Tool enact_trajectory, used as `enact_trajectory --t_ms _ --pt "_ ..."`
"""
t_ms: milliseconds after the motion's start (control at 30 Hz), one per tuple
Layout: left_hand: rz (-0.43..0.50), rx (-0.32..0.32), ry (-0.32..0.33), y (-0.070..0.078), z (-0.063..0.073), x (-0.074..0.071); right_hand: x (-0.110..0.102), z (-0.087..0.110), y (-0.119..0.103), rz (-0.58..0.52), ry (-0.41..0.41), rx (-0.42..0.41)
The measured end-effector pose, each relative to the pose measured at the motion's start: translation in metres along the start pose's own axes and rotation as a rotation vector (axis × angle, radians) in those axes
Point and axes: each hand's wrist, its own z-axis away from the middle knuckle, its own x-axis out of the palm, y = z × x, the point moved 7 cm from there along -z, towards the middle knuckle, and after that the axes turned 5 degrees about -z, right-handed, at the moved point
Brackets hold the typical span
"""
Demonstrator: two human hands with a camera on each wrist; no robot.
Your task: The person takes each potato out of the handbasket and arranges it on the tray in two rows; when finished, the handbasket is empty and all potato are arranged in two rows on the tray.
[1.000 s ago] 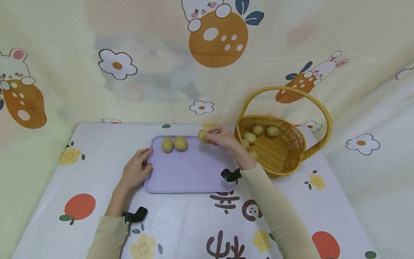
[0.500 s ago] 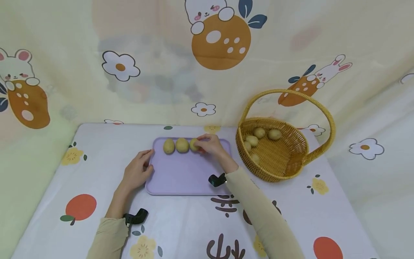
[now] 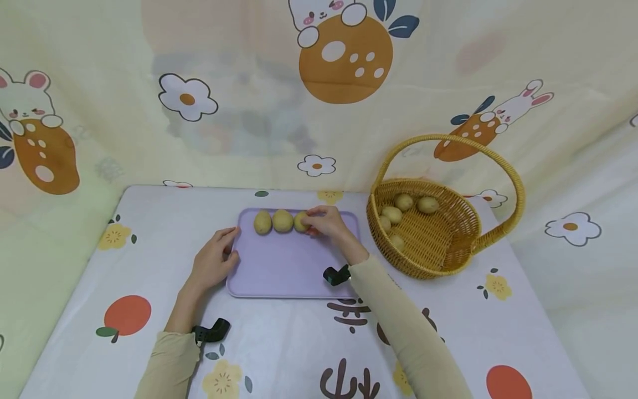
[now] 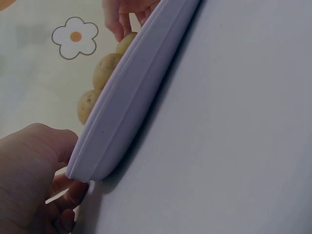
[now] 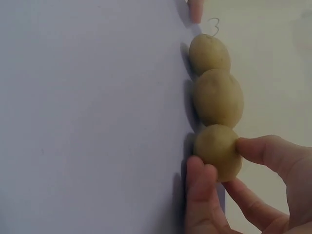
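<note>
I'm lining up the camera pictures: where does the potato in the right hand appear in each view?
Head: the potato, pinched by the right hand, is near the centre, slightly low.
Left wrist: near the top, left of centre, partly hidden by the tray's side.
Right wrist: right of and below centre, between thumb and fingers.
Shared landmark: the middle potato of the row, beside it.

Probably staged recording booth: cartoon-print curtain [image 3: 239, 160], fruit-and-flower tablecloth [image 3: 279, 343], wrist-worn cameras [image 3: 215, 331].
</note>
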Motion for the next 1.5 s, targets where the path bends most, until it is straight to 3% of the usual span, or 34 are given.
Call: enact_trajectory --t_ms 300,600,867,1000,1233,1500 --pt "0.002 -0.009 -0.007 0.001 -0.003 0.004 -0.009 0.003 -0.003 0.030 -0.006 0.006" --pt "0.004 -0.011 -0.011 0.002 -0.002 0.001 -0.034 0.016 -0.029 0.088 0.021 -0.080" --pt "-0.001 -0.013 -0.014 0.001 0.001 -0.001 -0.086 0.035 -0.041 0.050 0.047 -0.084" --pt "0.004 -0.013 -0.007 0.002 0.001 -0.001 -0.118 0.049 -0.047 0.065 0.053 -0.126" --pt "0.005 -0.011 -0.014 0.002 0.001 0.001 -0.170 0.072 -0.038 0.234 0.071 -0.160" --pt "0.013 -0.003 -0.006 0.001 0.001 0.002 -0.193 0.080 -0.001 0.447 -0.004 0.012"
